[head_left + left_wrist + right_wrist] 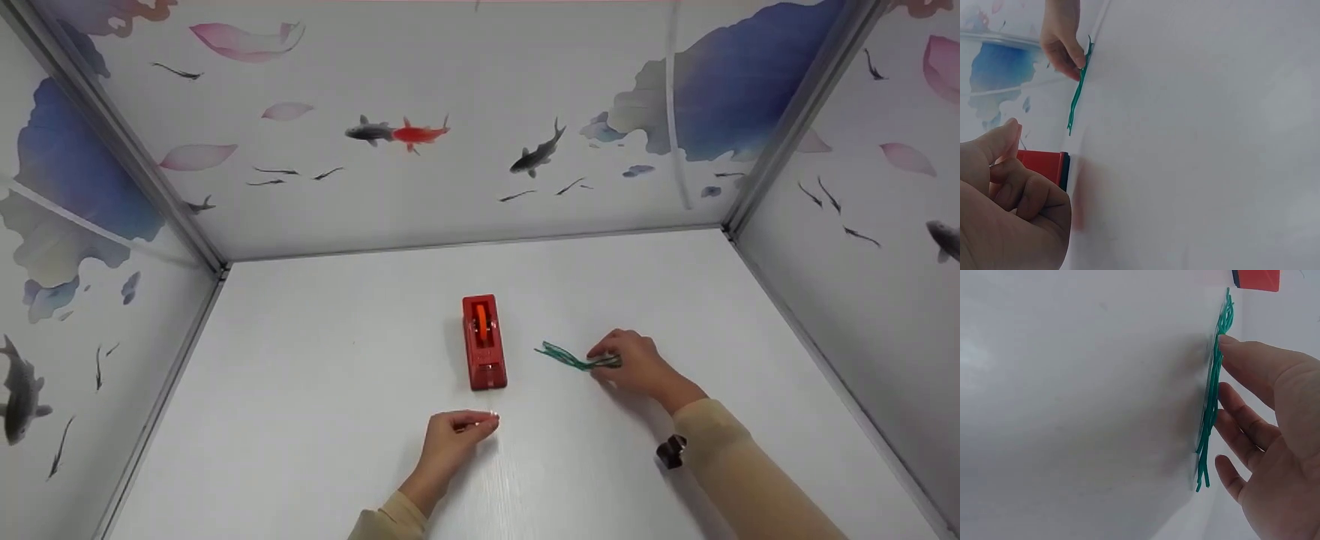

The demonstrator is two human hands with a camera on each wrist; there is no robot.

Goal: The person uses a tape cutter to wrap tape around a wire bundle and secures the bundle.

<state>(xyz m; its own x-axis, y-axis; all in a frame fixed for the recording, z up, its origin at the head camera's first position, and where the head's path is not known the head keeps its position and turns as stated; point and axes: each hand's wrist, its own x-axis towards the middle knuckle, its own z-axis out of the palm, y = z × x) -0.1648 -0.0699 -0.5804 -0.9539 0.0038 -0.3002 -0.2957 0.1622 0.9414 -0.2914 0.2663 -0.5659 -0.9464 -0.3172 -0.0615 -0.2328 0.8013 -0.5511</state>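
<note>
A red tape dispenser [484, 352] with an orange roll core stands on the white table. Just in front of it, my left hand [457, 442] pinches the end of a clear strip of tape [490, 403] between thumb and forefinger; the strip runs faintly toward the dispenser's front. To the right, my right hand [634, 364] holds a bundle of thin green strands [562, 355] between thumb and fingers. In the right wrist view the green bundle [1211, 394] lies lengthwise along the fingertips, close over the table. The left wrist view shows part of the dispenser [1044, 163] behind the left hand.
White panels printed with fish and petals enclose the table [300, 375] at the back [450, 202] and on both sides. A small dark object [672, 451] sits at the right wrist, beside the beige sleeve [742, 465].
</note>
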